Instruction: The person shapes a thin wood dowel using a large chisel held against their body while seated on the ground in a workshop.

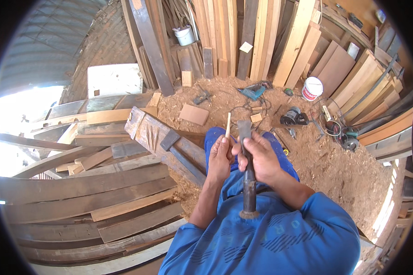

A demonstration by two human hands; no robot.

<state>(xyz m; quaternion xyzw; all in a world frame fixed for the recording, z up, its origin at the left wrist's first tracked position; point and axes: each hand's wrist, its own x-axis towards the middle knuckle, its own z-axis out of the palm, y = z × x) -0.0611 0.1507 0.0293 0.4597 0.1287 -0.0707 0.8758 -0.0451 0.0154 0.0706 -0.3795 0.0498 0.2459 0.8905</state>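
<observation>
My left hand (219, 159) is closed on a thin, pale wooden stick (228, 121), which points up away from me between thumb and fingers. Beside it, my right hand (263, 158) grips a wide-bladed chisel (249, 190) near its blade. The flat grey blade points away from me, close to the stick, and the dark handle end reaches back against my blue shirt. To the left of my knees, a hammer (184, 156) lies on a worn plank (140, 123), alongside several thin wood slivers (152, 134).
Stacked boards (92, 195) fill the left side, and upright planks (222, 32) line the back. Wood shavings cover the floor (326, 183). A blue-green power tool (254, 90), a white bucket (312, 87), a dark power tool (293, 117) and trailing cables lie ahead and right.
</observation>
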